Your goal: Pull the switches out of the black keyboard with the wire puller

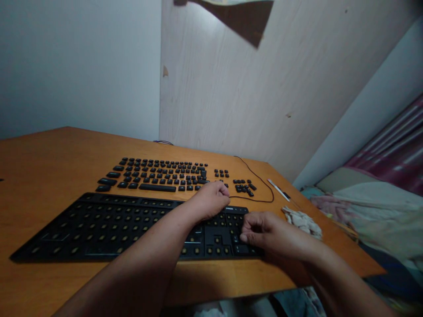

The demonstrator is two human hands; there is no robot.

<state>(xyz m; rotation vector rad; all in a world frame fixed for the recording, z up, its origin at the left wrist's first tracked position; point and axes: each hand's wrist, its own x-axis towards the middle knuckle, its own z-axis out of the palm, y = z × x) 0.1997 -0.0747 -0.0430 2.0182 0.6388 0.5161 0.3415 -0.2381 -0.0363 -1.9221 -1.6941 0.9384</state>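
Curling closed over the stripped keyboard (pixel 109 226), left hand (pixel 211 199) and right hand (pixel 264 231), contents hidden.

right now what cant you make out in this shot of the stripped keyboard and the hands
- Head view: the right hand curls over the numpad end of the black keyboard base; its fingertips hide whatever they pinch.
- The left hand is fisted, covering the base's upper edge.
- Legends on the loose black keycaps are too small and dim to read.
- The thin black cable has its near end hidden behind the left hand.

Home bedroom: bedding (pixel 373 207) beside wooden desk (pixel 49 158).
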